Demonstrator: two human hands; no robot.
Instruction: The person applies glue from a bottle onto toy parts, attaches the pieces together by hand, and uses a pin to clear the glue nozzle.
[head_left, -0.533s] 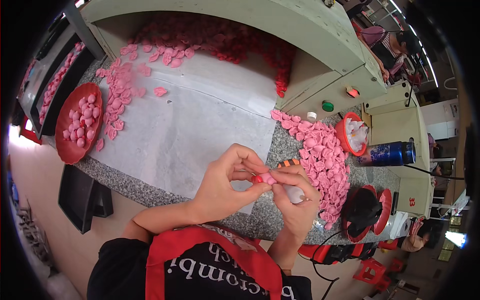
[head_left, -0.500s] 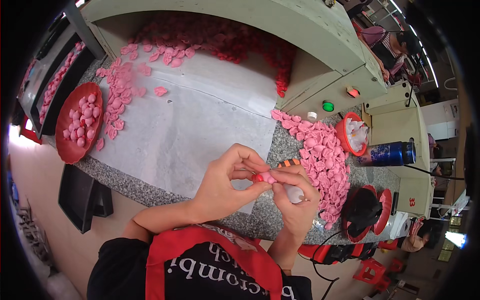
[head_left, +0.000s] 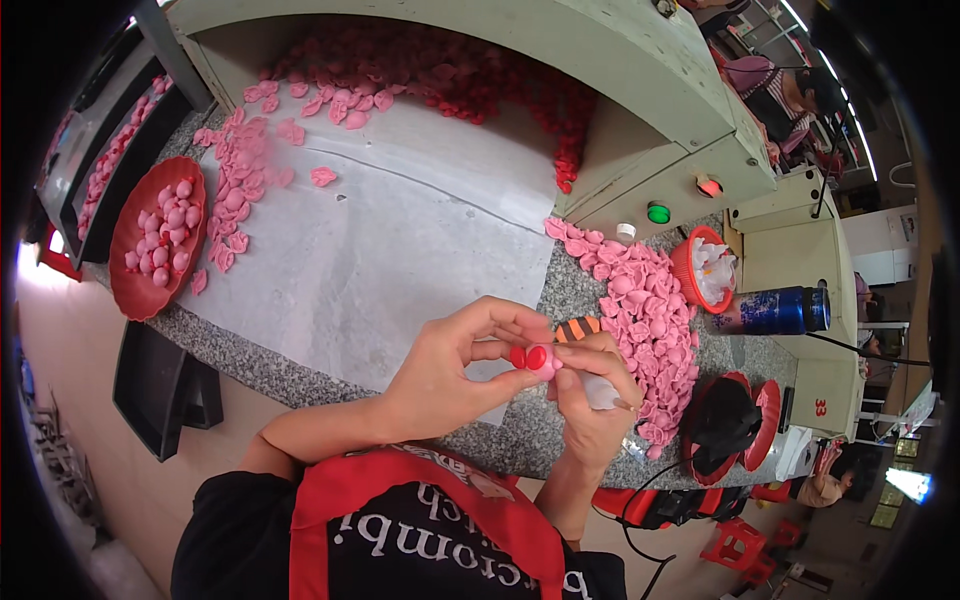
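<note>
Between my fingertips is a small pink piece (head_left: 543, 370) with two red oval parts facing up. My left hand (head_left: 445, 375) is closed in a pinch on it from the left. My right hand (head_left: 595, 420) pinches it from the right and also holds a white object (head_left: 598, 392) with a narrow tip, perhaps a bottle, partly hidden by the fingers. An orange-and-black striped object (head_left: 577, 329) lies just beyond my right hand. A heap of pink petal-shaped pieces (head_left: 650, 340) lies to the right, and a white sheet (head_left: 370, 250) spreads beyond my hands.
A red dish (head_left: 130, 280) of pink balls, black trays (head_left: 150, 390), a cubby (head_left: 620, 80) with more pieces, a red basket (head_left: 683, 265), blue bottle (head_left: 760, 310), black cloth (head_left: 725, 420) on red dishes. A co-worker (head_left: 780, 100) is at upper right.
My hands have shifted slightly to the right, and the piece between them has turned, so two red ovals now show on it.
</note>
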